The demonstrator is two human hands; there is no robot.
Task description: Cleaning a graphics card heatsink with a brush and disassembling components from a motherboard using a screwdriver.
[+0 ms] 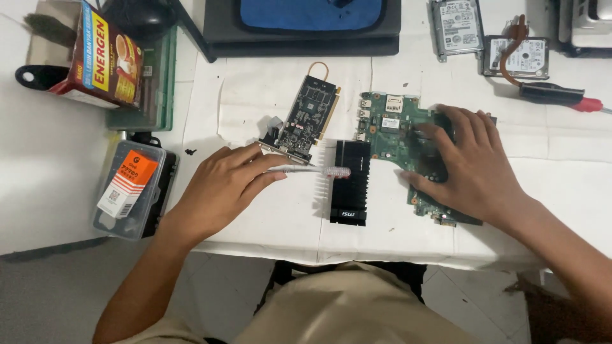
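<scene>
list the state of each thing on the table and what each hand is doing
left hand: holds brush
brush: bristles over the heatsink
heatsink: black, flat on the sheet
right hand: pressed flat on the green board
green board: bare, lying flat
graphics card: flat, heatsink off
hard drives: two, lying flat
screwdriver: lying unused

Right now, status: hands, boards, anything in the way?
Left hand holds brush, bristles over black heatsink. Right hand flat on green board. Graphics card lies just beyond the brush.
</scene>
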